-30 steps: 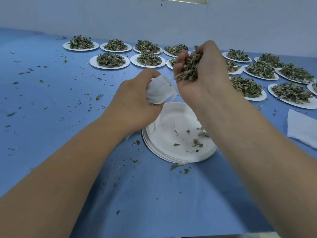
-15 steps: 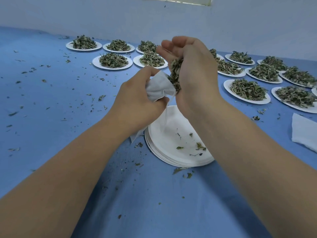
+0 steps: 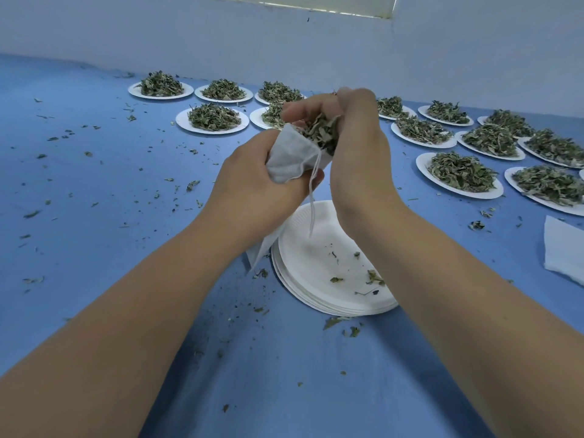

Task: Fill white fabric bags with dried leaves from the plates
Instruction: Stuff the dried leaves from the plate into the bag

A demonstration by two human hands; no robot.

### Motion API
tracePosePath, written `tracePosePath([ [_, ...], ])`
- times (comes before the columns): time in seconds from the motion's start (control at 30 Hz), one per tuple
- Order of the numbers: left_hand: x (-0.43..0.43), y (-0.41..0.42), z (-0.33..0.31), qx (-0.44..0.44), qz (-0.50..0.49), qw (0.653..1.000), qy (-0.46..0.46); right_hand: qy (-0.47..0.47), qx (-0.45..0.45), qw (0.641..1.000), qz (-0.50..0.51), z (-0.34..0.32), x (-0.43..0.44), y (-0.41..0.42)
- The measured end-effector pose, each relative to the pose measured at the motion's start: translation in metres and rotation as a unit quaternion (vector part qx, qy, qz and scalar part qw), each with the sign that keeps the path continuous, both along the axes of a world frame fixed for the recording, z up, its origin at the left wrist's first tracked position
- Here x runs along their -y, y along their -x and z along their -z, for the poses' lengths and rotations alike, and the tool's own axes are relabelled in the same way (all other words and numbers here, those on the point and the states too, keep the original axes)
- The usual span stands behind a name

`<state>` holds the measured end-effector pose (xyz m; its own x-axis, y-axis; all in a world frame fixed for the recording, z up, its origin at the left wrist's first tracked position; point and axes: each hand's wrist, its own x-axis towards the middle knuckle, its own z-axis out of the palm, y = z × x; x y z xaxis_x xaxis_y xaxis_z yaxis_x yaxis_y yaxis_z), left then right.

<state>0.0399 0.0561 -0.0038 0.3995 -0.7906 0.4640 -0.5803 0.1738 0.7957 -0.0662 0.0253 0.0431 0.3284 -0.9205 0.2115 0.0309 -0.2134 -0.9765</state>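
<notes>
At least thirteen heaped plates (image 3: 422,165) across the upper frame; left hand (image 3: 252,188) grips one white fabric bag (image 3: 290,156), right hand (image 3: 360,159) pinches dried leaves (image 3: 319,134) at its mouth.

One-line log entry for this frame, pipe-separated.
phase: filling | left hand: grips white fabric bag | right hand: holds dried leaves at bag mouth | below: plate stack, leaf scraps only

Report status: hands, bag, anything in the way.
Left hand grips bag. Right hand holds leaves at bag mouth. Drawstring dangles over plate stack; nothing in the way.
</notes>
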Motion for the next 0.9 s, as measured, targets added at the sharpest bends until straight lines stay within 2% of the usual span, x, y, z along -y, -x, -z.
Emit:
tracePosePath([
  [0.2,-0.009,0.004,-0.005,0.001,0.007,1.000,0.003,0.055,-0.009,0.997,-0.045,0.002,0.006,0.004],
  [0.4,-0.012,0.001,-0.005,-0.009,0.017,1.000,0.009,0.079,-0.001,0.988,-0.134,0.003,0.013,0.019],
  [0.6,-0.013,-0.002,-0.006,-0.021,0.002,1.000,0.005,0.194,-0.052,0.978,-0.056,-0.004,0.018,0.035],
  [0.9,-0.014,-0.003,-0.006,-0.007,0.021,1.000,0.022,0.290,-0.095,0.947,-0.097,0.009,0.006,0.048],
])
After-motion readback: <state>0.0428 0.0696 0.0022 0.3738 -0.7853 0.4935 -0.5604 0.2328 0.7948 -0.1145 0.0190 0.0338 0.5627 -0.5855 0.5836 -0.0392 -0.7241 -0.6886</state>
